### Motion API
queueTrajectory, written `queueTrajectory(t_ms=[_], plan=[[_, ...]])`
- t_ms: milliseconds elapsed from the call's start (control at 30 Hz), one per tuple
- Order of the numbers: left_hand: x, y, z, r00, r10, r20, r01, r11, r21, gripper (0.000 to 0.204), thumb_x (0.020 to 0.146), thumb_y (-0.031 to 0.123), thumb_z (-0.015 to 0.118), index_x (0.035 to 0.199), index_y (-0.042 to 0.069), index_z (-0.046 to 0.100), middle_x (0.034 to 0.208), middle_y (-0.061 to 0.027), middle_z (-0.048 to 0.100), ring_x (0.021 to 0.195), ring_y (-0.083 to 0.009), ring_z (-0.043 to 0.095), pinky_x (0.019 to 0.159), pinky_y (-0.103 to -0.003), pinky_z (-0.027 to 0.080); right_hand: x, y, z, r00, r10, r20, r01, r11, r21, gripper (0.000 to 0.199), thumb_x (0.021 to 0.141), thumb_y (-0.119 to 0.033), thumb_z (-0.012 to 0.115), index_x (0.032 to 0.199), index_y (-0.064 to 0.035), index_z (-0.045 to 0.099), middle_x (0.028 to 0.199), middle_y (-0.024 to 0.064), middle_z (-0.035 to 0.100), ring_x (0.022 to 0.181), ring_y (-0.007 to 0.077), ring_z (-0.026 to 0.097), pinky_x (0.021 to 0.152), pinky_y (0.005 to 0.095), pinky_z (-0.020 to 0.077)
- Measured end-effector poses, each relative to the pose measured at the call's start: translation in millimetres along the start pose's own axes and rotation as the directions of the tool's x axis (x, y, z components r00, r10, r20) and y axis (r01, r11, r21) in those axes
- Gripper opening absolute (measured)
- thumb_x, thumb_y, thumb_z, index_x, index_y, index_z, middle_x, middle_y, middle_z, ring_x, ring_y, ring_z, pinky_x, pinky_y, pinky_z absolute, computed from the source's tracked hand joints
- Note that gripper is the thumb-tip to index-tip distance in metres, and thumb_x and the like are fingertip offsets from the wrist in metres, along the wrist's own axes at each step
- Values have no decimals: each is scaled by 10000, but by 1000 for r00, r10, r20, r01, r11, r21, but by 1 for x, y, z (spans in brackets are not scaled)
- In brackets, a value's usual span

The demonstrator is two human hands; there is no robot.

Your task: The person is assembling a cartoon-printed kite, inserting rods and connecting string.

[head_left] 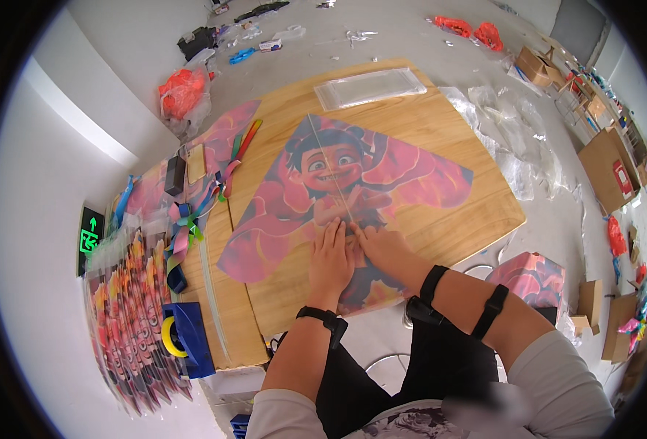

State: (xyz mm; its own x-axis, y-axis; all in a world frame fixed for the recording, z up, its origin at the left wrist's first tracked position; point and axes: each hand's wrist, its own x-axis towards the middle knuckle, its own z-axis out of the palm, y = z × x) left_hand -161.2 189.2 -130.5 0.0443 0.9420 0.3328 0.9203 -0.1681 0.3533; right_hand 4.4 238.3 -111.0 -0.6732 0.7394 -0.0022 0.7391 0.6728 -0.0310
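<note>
Across the wooden worktop (477, 216) lies the spread kite (371, 194), left hand (331, 260) flat on it, fingers outstretched, right hand (383, 247) curled, its grip's hold unclear, apparently securing the centre rod (326, 159), which likely calls for steady pressure next.

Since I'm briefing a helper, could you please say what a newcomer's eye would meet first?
Probably the kite-shaped sheet with its cartoon figure, spread on the wooden table under the left hand and right hand. Next, likely, the blue tape dispenser at the table's near left corner and the red bag beyond its far left.
</note>
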Motion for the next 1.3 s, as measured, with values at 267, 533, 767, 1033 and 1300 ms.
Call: queueTrajectory(t_ms=[267,533,767,1033,1300], plan=[[2,3,0,1000,-18,-5,18,1000,25,493,935,201,561,1406,58,538,1476,-78,508,1336,-313,472,1068,-475,395,-9,4,-6,994,-31,-100,49,982,181,497,940,-138,533,1433,-70,512,1037,93,658,901,275,690,695,390,568],[0,7,-7,1000,8,-2,-8,999,41,457,936,197,564,1390,150,575,1446,-91,532,1314,-318,489,1043,-487,400,-12,17,-16,989,145,-34,-105,841,531,501,934,-145,520,1435,-167,535,1072,116,668,992,330,661,821,434,552],[0,6,-7,996,86,-5,-86,995,53,379,909,170,595,1284,148,649,1411,-70,567,1294,-292,513,1019,-475,414,16,9,-10,993,119,12,-117,942,314,571,924,-178,579,1485,-148,479,1062,132,664,942,306,692,771,420,556],[-1,5,-3,984,148,-101,-149,989,5,308,897,153,621,1193,93,684,1352,-32,627,1277,-270,534,1048,-468,412,38,15,-7,977,-37,-209,49,998,50,505,872,-151,621,1365,-56,570,1165,111,624,1120,312,609,888,449,504],[-1,4,-5,986,159,-58,-160,987,-2,334,903,171,626,1221,89,685,1373,-18,617,1273,-267,526,1072,-474,405,99,31,12,950,16,-313,41,984,174,535,863,-144,600,1379,-24,524,1393,139,557,1291,311,534,1028,459,452]])
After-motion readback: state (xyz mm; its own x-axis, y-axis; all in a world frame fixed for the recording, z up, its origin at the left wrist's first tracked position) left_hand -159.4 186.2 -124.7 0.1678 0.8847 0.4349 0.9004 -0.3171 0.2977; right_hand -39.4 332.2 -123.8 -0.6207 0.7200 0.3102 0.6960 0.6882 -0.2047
